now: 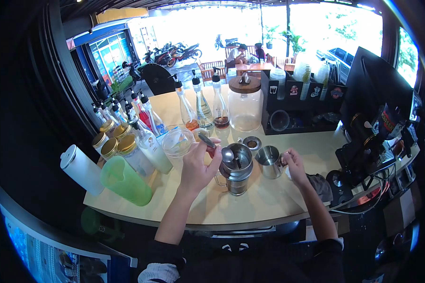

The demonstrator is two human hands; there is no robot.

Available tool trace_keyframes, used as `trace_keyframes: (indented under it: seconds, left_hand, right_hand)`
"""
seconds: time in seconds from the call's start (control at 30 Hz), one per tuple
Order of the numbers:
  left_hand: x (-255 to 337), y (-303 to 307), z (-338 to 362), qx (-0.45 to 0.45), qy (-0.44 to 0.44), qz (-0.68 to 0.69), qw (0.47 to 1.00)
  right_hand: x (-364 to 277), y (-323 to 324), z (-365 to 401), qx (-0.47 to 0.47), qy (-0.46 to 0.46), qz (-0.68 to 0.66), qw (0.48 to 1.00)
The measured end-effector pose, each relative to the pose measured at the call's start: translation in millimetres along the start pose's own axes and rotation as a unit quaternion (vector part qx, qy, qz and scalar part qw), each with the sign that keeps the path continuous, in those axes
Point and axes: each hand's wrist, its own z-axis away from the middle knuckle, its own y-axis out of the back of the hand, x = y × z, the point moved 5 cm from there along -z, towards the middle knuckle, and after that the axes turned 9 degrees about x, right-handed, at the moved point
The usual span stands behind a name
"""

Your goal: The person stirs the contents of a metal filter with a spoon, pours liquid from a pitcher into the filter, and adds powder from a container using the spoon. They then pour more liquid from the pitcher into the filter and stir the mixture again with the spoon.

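A spoon (pixel 227 155) with a dark handle is pinched in the fingers of my left hand (pixel 200 165). Its metal bowl hangs over the mouth of a metal coffee dripper (pixel 248 165), which has dark matter inside. Beneath the dripper is a clear glass mug (pixel 237 187) with a handle on its left side. My right hand (pixel 293 165) is closed on the handle of a stainless steel pitcher (pixel 270 165), which appears to rest on the counter right of the dripper. Behind them lies a small round metal piece (pixel 252 143). A clear plastic tub (pixel 176 141) stands behind my left hand.
On the counter (pixel 203 207), a green pitcher (pixel 125 181), a white jug (pixel 82 170) and gold-lidded jars (pixel 127 146) crowd the left. Pump bottles (pixel 203 111) and a wooden-lidded glass jar (pixel 245 106) line the back. A black cup organizer (pixel 302 111) stands back right.
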Motion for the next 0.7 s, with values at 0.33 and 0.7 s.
trace_keyframes:
  seconds: [0.33, 0.7]
  left_hand:
    - [-1, -1, 4, 0.023, 0.031, 0.029, 0.999]
    - [2, -2, 5, 0.02, 0.028, 0.052, 0.998]
  right_hand:
    - [-141, -34, -17, -0.011, 0.083, 0.005, 0.996]
    - [-183, -86, -28, -0.089, 0.106, 0.087, 0.987]
